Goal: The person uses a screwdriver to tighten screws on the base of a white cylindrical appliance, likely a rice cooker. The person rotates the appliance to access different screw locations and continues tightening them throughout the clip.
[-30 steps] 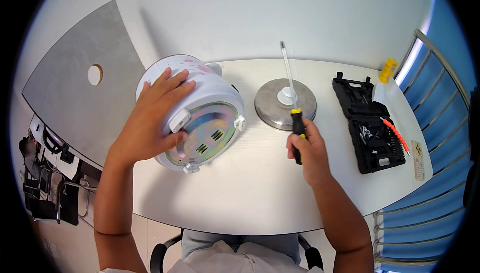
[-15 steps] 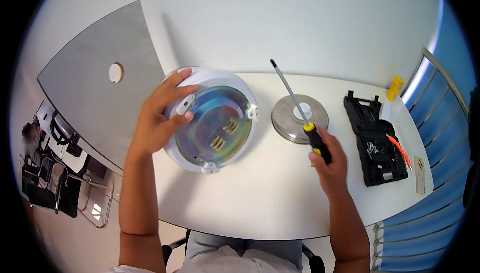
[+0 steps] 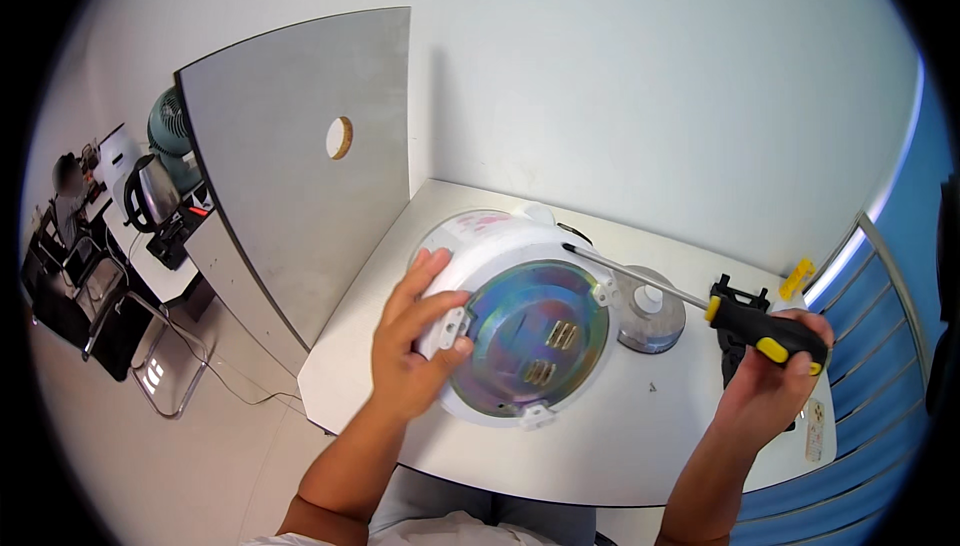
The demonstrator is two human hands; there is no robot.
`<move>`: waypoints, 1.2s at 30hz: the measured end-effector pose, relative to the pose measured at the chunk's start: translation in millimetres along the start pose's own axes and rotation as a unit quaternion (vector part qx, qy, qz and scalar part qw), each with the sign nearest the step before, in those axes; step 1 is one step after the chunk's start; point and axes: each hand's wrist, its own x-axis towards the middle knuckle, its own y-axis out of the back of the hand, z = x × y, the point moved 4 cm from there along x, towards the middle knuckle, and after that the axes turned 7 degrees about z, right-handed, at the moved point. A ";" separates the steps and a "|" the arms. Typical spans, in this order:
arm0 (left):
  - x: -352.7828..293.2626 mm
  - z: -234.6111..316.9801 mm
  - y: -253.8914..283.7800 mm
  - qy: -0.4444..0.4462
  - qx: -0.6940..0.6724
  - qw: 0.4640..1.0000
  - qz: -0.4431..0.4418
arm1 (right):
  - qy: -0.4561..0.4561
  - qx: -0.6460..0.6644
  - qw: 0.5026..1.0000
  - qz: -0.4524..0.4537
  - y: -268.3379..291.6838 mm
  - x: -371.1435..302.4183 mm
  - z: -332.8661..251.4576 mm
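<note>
1. You seem to be doing screw work on the tilted cooker, left on the table, base facing near.
2. Your left hand has its fingers clamped around a white foot; your right hand's fingers grip the screwdriver.
3. Next probably calls for steadying the cooker and aligning the tip.
4. The black case, right, is mostly hidden; its contents cannot be told.

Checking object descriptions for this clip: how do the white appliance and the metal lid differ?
Pose: the white appliance is tipped, underside toward the camera; the metal lid lies flat, knob up. Size: the appliance looks larger than the lid. Handling: the left grip holds the appliance; no grip touches the lid. Both are round and partly white.
</note>
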 end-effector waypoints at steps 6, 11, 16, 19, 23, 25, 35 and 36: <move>-36.0 -6.2 -13.1 0.080 -0.081 0.983 0.146 | 0.005 0.307 0.940 -0.151 -72.8 -23.2 -51.5; -54.7 4.0 -24.4 0.057 -0.066 0.983 0.163 | 0.063 0.305 0.923 -0.227 -111.6 -62.3 -89.4; -60.1 9.5 -27.2 0.052 -0.069 0.983 0.161 | 0.047 0.261 0.883 -0.386 -139.0 -87.5 -96.5; -59.7 11.1 -25.1 0.017 -0.027 0.989 0.143 | 0.045 0.234 0.894 -0.378 -142.9 -94.6 -99.9; -61.4 11.1 -23.7 0.024 -0.035 0.988 0.146 | 0.028 0.229 0.886 -0.402 -143.9 -95.5 -104.9; -62.2 10.6 -23.9 0.044 -0.069 0.984 0.160 | 0.016 0.232 0.868 -0.438 -143.9 -94.3 -103.9; -61.6 5.0 -28.3 0.086 -0.074 0.979 0.167 | 0.011 0.233 0.881 -0.412 -149.2 -84.7 -89.2; -61.5 4.8 -28.3 0.082 -0.067 0.981 0.165 | -0.008 0.226 0.894 -0.388 -149.9 -85.6 -90.3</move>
